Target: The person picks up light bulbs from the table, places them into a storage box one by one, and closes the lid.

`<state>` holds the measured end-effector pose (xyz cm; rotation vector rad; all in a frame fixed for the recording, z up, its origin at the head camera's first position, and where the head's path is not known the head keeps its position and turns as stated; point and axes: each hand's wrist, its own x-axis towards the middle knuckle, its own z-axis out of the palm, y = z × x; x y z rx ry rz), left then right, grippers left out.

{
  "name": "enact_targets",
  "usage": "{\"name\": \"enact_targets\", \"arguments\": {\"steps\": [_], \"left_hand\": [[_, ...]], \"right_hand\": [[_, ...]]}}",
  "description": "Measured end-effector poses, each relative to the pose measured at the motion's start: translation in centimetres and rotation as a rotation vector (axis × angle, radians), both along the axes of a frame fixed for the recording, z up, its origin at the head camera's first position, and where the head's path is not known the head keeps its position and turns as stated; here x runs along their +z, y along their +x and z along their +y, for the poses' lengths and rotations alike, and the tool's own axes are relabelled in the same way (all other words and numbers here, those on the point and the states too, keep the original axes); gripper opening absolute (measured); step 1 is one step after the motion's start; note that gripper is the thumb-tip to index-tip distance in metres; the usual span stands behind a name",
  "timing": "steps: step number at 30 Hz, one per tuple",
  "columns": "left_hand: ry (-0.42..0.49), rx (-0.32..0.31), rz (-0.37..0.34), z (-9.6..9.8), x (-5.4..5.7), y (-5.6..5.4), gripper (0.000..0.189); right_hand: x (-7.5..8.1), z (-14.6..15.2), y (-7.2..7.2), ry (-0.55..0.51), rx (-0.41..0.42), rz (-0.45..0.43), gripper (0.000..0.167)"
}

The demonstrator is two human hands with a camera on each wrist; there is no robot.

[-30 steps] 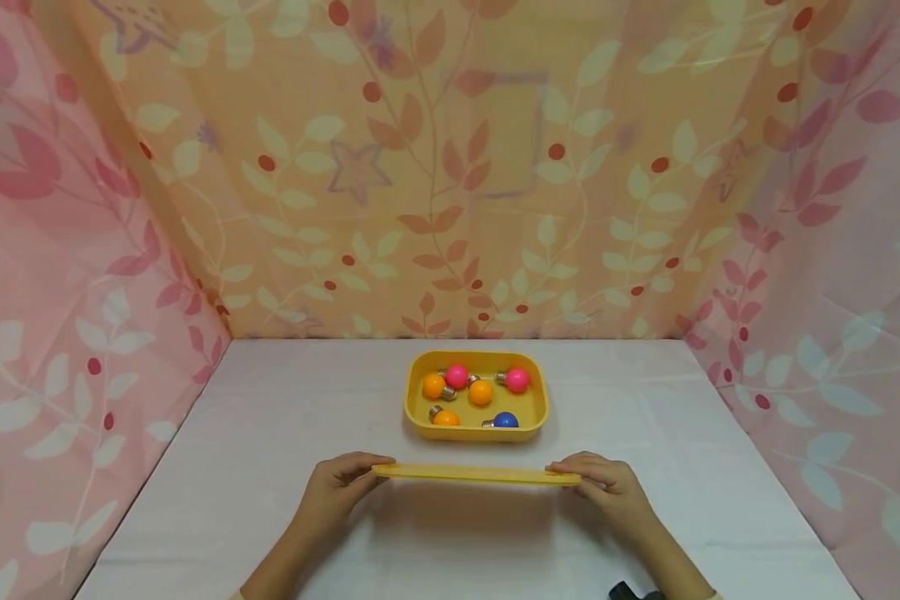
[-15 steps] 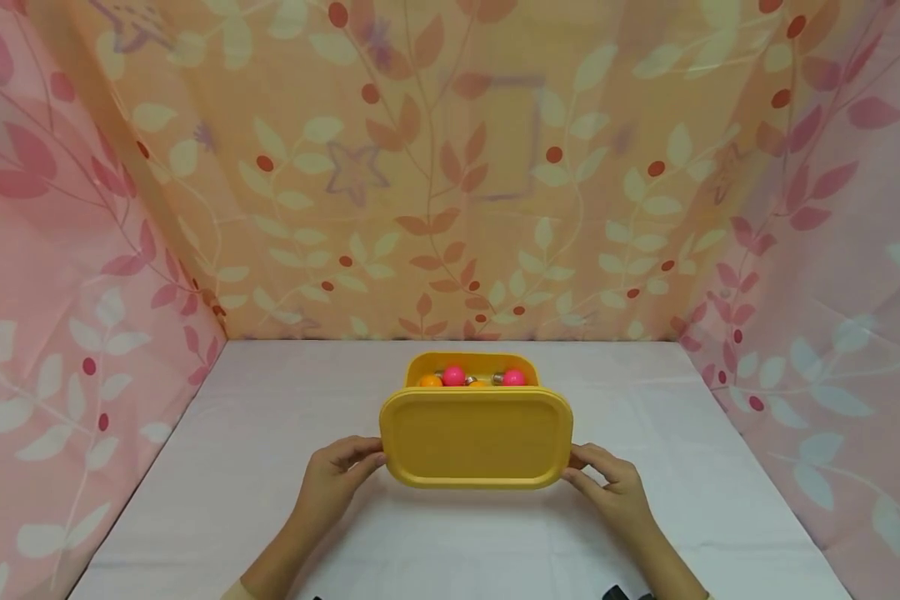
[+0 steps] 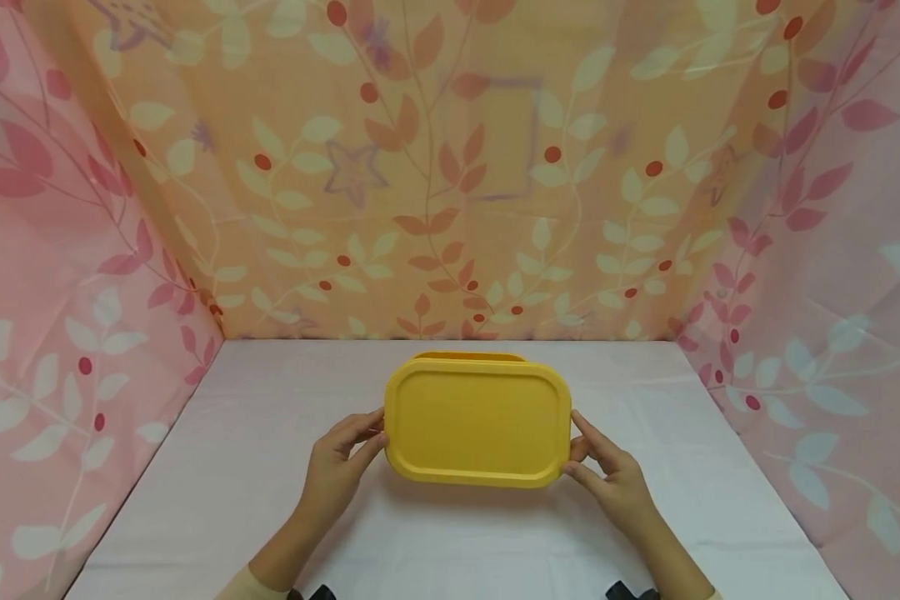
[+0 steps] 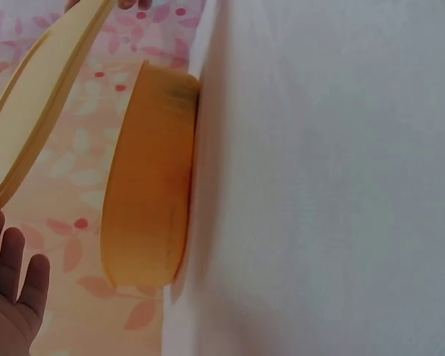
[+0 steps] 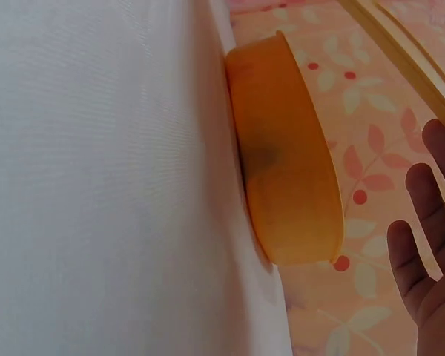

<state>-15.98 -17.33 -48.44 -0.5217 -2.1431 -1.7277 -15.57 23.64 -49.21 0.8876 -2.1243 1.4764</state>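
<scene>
A yellow rectangular lid [image 3: 477, 425] with rounded corners is held up between both hands, its broad face turned to the head camera. My left hand [image 3: 336, 467] pinches its left end, and my right hand [image 3: 618, 483] pinches the right end. Behind it stands the yellow box [image 3: 468, 356], of which the head view shows only the far rim. Both wrist views show the box's side wall [image 4: 150, 178] on the table, with the lid raised apart from it. The bulbs inside the box are hidden now.
A white cloth [image 3: 270, 392] covers the table. Patterned fabric hangs behind as an orange back wall [image 3: 450, 167], with pink side walls [image 3: 45, 333] to left and right. Black straps [image 3: 630, 590] show near the wrists.
The lid has gone from edge-on to tilted up, its face now toward the head camera. It has risen and come over the view of the box, covering the coloured bulbs.
</scene>
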Motion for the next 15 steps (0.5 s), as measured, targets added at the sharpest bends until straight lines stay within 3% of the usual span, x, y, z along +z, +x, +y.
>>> {"name": "enact_targets", "arguments": {"steps": [3, 9, 15], "left_hand": [[-0.024, -0.027, 0.015, -0.3, -0.1, -0.2, 0.043], [-0.102, -0.113, -0.012, -1.3, 0.3, -0.3, 0.050], [-0.164, -0.198, 0.011, -2.4, 0.1, -0.4, 0.068]], "right_hand": [[-0.7, 0.8, -0.4, -0.013, 0.046, -0.047, 0.087], [-0.4, 1.6, -0.6, -0.027, 0.194, -0.108, 0.094], [-0.1, 1.9, -0.6, 0.067, 0.167, -0.187, 0.097]]}}
